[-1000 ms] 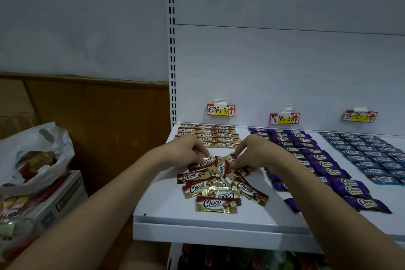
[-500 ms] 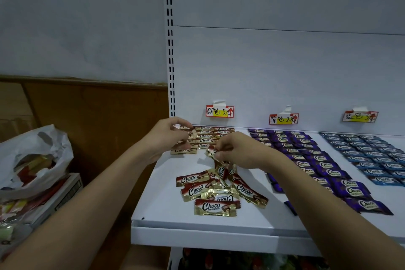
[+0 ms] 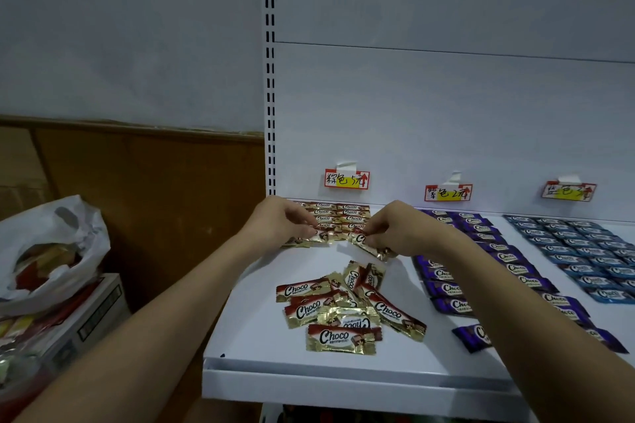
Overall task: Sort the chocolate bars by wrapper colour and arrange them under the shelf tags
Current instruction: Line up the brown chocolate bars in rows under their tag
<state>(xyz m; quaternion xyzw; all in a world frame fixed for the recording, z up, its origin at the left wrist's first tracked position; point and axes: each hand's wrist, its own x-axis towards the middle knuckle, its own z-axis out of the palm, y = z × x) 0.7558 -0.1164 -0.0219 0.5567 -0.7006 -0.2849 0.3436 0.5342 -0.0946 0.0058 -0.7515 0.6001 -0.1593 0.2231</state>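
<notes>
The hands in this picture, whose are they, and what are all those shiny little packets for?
The camera sits on a person's head, so you look down at that person's own two hands. They work at a white shelf in a shop. The left hand pinches one brown-and-gold chocolate bar, and the right hand pinches another bar. Both are by the neat brown rows under the left tag. A loose brown pile waits nearer the front. Purple bars and blue bars lie further right under their own tags.
</notes>
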